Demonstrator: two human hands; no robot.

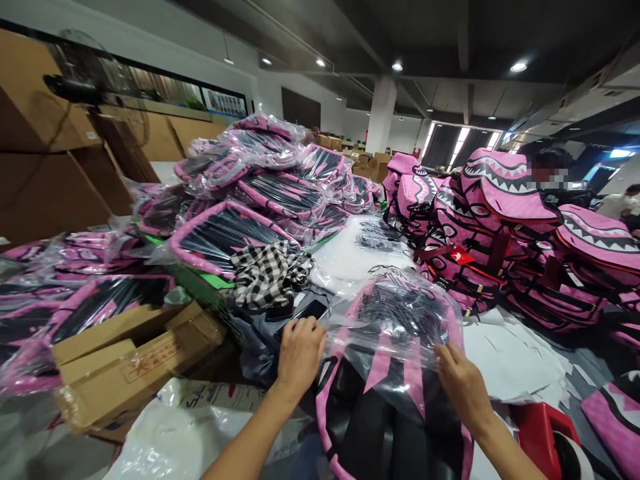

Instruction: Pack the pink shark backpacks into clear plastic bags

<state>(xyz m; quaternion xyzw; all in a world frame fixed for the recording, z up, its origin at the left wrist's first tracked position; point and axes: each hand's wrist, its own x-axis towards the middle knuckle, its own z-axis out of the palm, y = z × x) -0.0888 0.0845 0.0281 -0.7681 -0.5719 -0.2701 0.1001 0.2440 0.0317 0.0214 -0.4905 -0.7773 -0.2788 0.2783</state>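
In front of me lies a pink-and-black backpack, its back panel and straps facing up. A clear plastic bag covers its upper part, while the lower part is bare. My left hand is closed on the bag's edge at the left side of the backpack. On the right side, the fingers of my right hand pinch the opposite edge of the bag. Just beyond the backpack is a stack of clear bags with dark printing. A dark phone lies beside my left hand.
Bagged backpacks are heaped at the left and back, with a checked cloth before them. Unbagged backpacks pile up at right, near white paper sheets and a red tape dispenser. An open cardboard box stands left.
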